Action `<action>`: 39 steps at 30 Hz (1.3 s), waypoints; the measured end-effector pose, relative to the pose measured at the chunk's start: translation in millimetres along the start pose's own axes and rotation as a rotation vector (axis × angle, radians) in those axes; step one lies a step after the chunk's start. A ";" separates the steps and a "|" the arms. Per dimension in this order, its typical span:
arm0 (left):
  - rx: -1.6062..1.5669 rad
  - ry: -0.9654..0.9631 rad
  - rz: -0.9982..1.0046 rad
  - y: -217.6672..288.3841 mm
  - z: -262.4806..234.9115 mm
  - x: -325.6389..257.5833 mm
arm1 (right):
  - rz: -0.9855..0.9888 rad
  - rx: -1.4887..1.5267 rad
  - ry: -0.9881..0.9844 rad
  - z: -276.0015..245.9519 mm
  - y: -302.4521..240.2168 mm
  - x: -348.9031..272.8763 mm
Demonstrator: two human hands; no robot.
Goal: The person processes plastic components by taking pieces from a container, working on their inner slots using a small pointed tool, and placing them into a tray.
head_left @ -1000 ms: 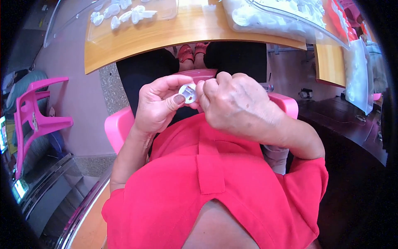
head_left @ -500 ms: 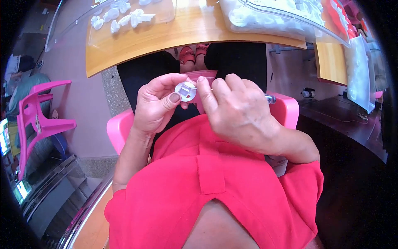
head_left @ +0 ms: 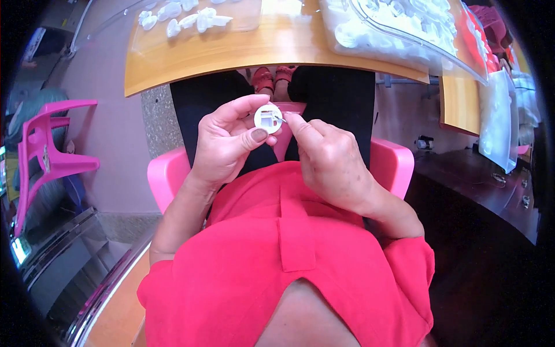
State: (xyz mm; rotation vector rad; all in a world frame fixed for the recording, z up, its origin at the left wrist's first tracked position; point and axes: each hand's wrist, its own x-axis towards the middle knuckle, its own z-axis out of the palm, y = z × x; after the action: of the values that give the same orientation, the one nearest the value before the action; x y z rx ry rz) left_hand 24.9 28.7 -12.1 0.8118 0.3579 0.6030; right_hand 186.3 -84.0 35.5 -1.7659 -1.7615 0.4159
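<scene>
My left hand (head_left: 222, 144) pinches a round white plastic part (head_left: 263, 124) at its rim, between thumb and fingers. Square-edged openings cut through the part's face, which is turned up. From the right, my right hand (head_left: 335, 165) is closed around a thin metal-tipped tool (head_left: 281, 120). Its tip reaches into or against the right-hand opening of the part; which of the two I cannot tell. The tool's handle is hidden inside my fist. Both hands are above my lap, just short of the table edge.
The wooden table (head_left: 277, 49) carries a clear tray (head_left: 251, 23) with several white plastic pieces and a clear bin (head_left: 399, 51) heaped with more. A clear bag (head_left: 498, 127) hangs at the right. A pink chair (head_left: 43, 139) stands left; pink armrests (head_left: 393, 165) flank me.
The white part has shifted slightly right and turned more face-up. My right hand has lowered and tilted, bringing the tool tip onto the part's right side. The tool's far end is now hidden.
</scene>
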 end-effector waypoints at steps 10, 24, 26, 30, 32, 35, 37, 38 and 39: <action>0.056 0.026 0.016 -0.3 -1.8 -0.1 | 0.046 0.144 -0.031 7.6 1.4 3.7; 0.164 0.014 0.069 -2.9 -2.1 -1.5 | -0.085 -0.095 -0.013 15.7 2.8 1.5; 0.192 0.015 0.075 -3.0 -2.3 -2.0 | -0.090 -0.174 -0.032 14.0 0.6 2.0; 0.293 0.049 0.096 -5.6 -1.1 -2.8 | -0.091 -0.426 -0.069 12.5 -7.8 4.7; 0.306 0.067 0.100 -6.8 2.3 -3.6 | -0.102 -0.500 -0.086 12.1 -10.0 6.1; 0.334 0.095 0.103 -7.9 4.4 -4.3 | -0.152 -0.611 -0.104 11.5 -8.8 7.7; 0.348 0.103 0.101 -8.2 4.3 -4.7 | -0.190 -0.650 -0.104 10.8 -9.9 8.0; 0.335 0.100 0.092 -8.1 3.9 -4.9 | -0.176 -0.700 -0.138 10.2 -12.7 7.6; 0.322 0.097 0.083 -8.1 3.4 -5.0 | -0.163 -0.751 -0.172 9.8 -14.2 7.3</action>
State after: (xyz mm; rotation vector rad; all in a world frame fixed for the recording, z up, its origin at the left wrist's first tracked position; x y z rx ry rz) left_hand 25.7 19.3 -15.7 1.1126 0.5203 0.6736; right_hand 169.6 -75.8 38.1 -2.0826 -2.3646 -0.2089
